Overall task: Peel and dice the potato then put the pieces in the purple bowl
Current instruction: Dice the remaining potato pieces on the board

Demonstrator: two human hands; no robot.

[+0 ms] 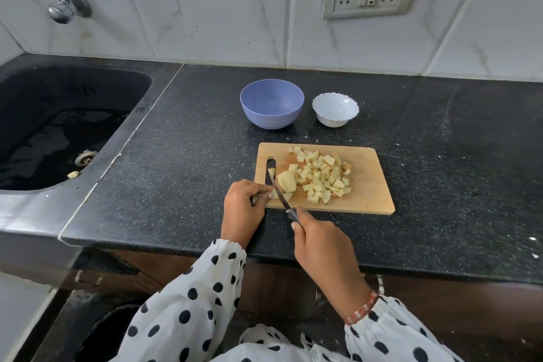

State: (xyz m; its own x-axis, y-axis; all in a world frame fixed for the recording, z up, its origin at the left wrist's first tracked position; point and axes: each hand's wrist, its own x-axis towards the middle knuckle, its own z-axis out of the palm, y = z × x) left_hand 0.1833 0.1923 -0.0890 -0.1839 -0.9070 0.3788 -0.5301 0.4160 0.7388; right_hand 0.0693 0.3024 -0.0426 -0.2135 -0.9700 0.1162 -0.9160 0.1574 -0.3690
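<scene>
While most of the potato already lies diced in a loose heap (321,178) on the wooden cutting board (367,185), one larger peeled chunk (286,181) at the board's near-left end is not yet cut down. The purple bowl (271,108) stands on the black counter (440,141) beyond the board, and I can see no potato inside it. So the peeling looks finished, the dicing nearly so, and moving the pieces to the bowl remains.

The left hand (245,200) rests at the board's left edge, its curled fingertips pinching a small piece of potato (274,194) against the wood. The right hand (320,241) is wrapped tightly round the handle of a knife (279,191), whose blade angles away and to the left, passing between the pinched piece and the larger chunk. A small white bowl (335,109) sits just right of the purple one.
</scene>
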